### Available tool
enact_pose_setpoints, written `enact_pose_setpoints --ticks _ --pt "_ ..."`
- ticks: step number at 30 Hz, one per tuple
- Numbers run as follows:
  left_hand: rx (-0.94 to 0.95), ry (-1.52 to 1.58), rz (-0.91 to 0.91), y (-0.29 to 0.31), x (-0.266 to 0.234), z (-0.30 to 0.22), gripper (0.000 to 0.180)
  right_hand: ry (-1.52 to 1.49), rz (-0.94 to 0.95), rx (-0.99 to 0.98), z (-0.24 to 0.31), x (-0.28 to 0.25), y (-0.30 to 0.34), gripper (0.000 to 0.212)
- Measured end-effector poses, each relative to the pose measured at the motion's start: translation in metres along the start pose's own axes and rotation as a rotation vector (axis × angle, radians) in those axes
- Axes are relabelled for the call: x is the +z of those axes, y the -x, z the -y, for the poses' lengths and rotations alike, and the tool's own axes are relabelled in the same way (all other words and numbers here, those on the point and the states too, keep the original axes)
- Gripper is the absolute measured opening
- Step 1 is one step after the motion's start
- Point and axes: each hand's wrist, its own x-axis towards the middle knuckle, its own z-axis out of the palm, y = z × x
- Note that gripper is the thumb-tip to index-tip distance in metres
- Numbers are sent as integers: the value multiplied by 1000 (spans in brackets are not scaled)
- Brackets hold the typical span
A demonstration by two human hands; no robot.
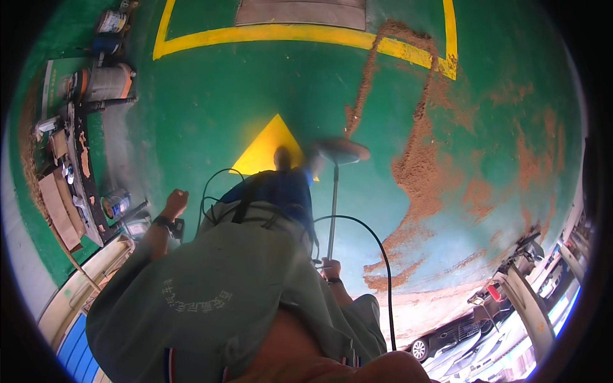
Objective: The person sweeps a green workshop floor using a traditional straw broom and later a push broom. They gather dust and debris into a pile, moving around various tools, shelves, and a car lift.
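My right hand (331, 269) is wrapped round the upper end of a thin pole. It belongs to a long-handled tool (334, 204) with a wide dark head (343, 151) low by the floor. Blur hides whether that head is a broom or a dustpan. Close beyond it, a line of brown sawdust-like grains (362, 96) runs across the green floor. A broader heap of the same grains (418, 169) spreads to the right. Off to my left side, my left hand (175, 203) is curled into a fist, with nothing visible in it and a dark band on the wrist.
A yellow floor triangle (265, 147) lies under my feet. Along the left stands a cluttered bench (86, 172) with cans and cardboard. Yellow lines (281, 33) frame a grey plate (303, 13) ahead. Black cables (383, 246) loop by my waist. A dark car (447, 335) stands lower right.
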Motion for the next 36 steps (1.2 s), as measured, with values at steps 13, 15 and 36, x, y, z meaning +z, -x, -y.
enact_pose_setpoints --ticks 13,15,36 --pt "-176 59 51 -36 -62 -238 27 -159 125 -96 283 -130 -156 30" --pt "-223 47 17 -45 -70 -251 25 -279 73 -52 361 -166 -170 29" --pt "-112 83 246 -212 -75 -471 38 -464 142 -84 814 -390 -284 24"
